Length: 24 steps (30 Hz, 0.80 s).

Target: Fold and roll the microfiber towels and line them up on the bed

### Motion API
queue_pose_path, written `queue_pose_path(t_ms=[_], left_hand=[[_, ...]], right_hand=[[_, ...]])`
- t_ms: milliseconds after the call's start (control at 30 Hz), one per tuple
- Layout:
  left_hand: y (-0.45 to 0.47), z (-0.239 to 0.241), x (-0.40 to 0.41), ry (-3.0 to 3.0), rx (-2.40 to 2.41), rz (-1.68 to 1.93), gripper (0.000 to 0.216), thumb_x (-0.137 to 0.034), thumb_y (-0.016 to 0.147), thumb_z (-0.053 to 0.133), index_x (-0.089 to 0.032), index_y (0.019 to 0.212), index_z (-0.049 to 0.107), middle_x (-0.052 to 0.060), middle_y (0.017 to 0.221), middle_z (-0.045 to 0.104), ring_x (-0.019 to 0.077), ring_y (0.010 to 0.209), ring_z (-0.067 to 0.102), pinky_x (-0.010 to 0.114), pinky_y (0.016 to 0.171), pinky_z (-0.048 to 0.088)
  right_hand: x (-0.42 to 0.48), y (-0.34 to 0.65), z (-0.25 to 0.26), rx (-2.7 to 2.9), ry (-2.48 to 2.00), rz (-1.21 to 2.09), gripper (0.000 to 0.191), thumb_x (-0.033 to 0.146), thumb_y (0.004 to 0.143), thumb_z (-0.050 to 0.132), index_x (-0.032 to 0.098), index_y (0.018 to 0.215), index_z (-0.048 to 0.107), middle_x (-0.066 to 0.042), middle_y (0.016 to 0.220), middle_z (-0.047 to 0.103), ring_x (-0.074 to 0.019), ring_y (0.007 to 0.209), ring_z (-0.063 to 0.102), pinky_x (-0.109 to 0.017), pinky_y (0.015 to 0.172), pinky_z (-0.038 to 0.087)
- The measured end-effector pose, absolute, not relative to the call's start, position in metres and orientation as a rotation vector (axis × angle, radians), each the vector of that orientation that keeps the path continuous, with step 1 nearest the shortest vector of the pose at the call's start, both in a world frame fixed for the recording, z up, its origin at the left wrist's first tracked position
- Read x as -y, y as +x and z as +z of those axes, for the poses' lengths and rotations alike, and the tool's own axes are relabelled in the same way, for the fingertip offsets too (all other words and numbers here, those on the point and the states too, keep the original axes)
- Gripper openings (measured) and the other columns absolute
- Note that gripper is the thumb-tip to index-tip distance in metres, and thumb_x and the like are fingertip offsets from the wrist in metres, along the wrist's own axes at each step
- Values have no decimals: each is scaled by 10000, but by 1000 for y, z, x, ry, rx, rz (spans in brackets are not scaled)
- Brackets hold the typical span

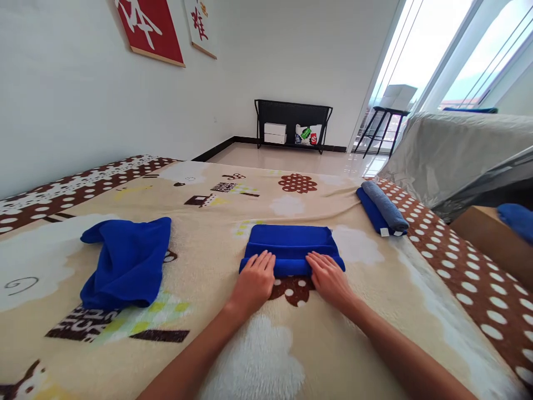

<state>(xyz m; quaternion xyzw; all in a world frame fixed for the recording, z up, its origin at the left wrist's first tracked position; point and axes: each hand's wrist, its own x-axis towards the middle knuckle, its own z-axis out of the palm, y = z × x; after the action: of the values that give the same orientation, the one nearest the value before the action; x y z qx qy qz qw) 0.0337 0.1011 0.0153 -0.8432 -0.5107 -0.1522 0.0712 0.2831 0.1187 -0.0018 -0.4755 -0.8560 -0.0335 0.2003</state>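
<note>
A blue towel (291,236) lies in front of me, its near edge rolled into a thick tube and its far part still flat with a crease across it. My left hand (259,273) grips the left end of the roll, fingers together over the top. On the right end, my right hand (327,272) holds the roll the same way; both thumbs are partly hidden. A crumpled blue towel (125,264) lies loose off to the left. Towards the right edge of the bed, a blue rolled towel (372,211) and a grey-blue rolled towel (385,205) lie side by side, white tags showing.
A patterned beige blanket (200,233) with a brown dotted border covers the bed. Beyond stand a black rack (293,114) and a black stool (383,119) with white boxes. Plastic-covered furniture (458,147) and a cardboard box (485,236) are on the right.
</note>
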Motion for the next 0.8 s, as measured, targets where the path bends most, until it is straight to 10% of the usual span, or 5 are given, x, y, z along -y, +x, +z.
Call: queue_pose_path(t_ms=[133, 400, 633, 800], left_hand=[[63, 14, -112, -2651, 1421, -443, 442, -364, 1006, 364, -236, 1404, 507, 17, 1453, 535, 148, 1356, 468, 306, 1111, 363], [3, 11, -113, -2363, 1754, -534, 481, -307, 1014, 279, -87, 1328, 570, 224, 1390, 552, 359, 1348, 464, 631, 1105, 260], [74, 18, -121, -2727, 1308, -447, 427, -320, 981, 428, -219, 1384, 525, 59, 1431, 557, 148, 1352, 472, 287, 1092, 367], [30, 8, -137, -2591, 1529, -456, 496, -491, 998, 342, -268, 1416, 490, 68, 1480, 499, 219, 1373, 452, 419, 1103, 364]], right_hand=[[-125, 260, 0, 2434, -1300, -62, 411, 325, 1015, 348, 219, 1351, 560, -27, 1385, 585, -150, 1304, 514, -323, 1101, 378], [-127, 352, 0, 2178, -1672, -190, 469, 303, 1014, 284, 96, 1296, 595, -207, 1362, 567, -331, 1339, 470, -580, 1081, 323], [-129, 269, 4, 2410, -1374, -96, 439, 263, 997, 337, 231, 1387, 535, -28, 1440, 530, -154, 1372, 442, -329, 1128, 348], [-154, 295, -11, 2287, -1553, -78, 477, 403, 1021, 291, 212, 1389, 527, -77, 1428, 539, -211, 1358, 466, -429, 1096, 380]])
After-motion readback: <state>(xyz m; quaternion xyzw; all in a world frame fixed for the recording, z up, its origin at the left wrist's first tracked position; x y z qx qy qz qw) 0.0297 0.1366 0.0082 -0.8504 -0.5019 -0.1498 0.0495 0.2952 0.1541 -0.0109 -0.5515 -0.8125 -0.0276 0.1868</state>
